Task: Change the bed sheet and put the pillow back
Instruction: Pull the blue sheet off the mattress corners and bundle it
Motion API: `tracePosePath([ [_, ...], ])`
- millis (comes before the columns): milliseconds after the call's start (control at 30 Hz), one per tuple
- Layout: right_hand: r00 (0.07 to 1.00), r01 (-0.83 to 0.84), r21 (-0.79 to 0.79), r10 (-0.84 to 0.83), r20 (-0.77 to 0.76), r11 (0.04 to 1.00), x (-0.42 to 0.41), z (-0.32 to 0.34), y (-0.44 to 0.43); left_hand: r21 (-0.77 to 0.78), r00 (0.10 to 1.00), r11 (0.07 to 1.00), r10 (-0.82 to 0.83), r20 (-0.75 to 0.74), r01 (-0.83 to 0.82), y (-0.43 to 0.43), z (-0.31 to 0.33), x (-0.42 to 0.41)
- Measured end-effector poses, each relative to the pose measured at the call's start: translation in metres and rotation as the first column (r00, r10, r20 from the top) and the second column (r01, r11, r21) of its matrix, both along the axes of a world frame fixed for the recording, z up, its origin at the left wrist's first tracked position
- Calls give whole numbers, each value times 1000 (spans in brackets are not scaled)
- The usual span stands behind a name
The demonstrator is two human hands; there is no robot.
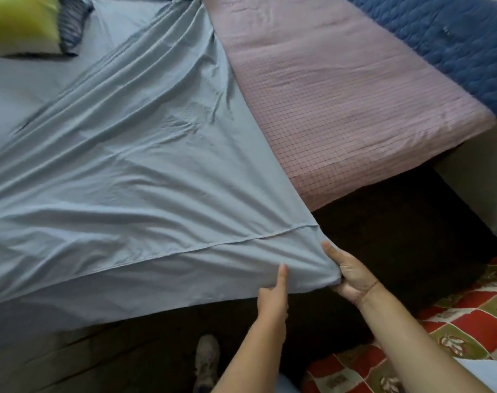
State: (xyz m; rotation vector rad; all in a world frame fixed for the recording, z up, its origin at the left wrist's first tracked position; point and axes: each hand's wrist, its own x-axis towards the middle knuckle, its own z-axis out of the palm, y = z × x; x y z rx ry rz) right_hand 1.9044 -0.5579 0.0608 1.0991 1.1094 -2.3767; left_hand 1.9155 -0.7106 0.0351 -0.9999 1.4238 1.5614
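Two-handed grip on the sheet (145,177) corner, left hand (273,293) pinching the hem, right hand (350,276) curled round the bunched tip, seemingly to drag it over the bare mattress (341,109), pillow (17,24) aside far left.

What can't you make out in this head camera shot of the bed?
All in the head view:
- Left hand: fingers under the blue sheet, only the thumb shows.
- Right hand grip: fingertips buried in the bunched sheet corner.
- Pillow: blurred, cut off by the top-left edge.
- Shoe: dim, partly cut off by the bottom edge.
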Motion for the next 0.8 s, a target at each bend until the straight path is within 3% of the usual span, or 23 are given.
tracePosePath([
  [100,999,-49,-51,50,22,998,3,7,1,234,949,935,211,236,-266,6,3,7],
  [200,998,-58,-83,60,29,995,6,13,7,450,815,680,481,323,-579,12,6,8],
  [267,998,-58,-65,58,9,996,7,19,13,476,691,519,642,331,-710,13,8,6],
  [367,999,-30,20,31,-24,999,8,25,24,486,587,402,743,323,-776,4,12,-2],
  [667,987,115,67,-107,-116,991,-1,19,25,450,518,364,806,287,-815,-35,12,-14],
  [800,990,115,65,-109,-95,991,-6,14,19,359,551,460,807,213,-812,-41,7,-18],
])
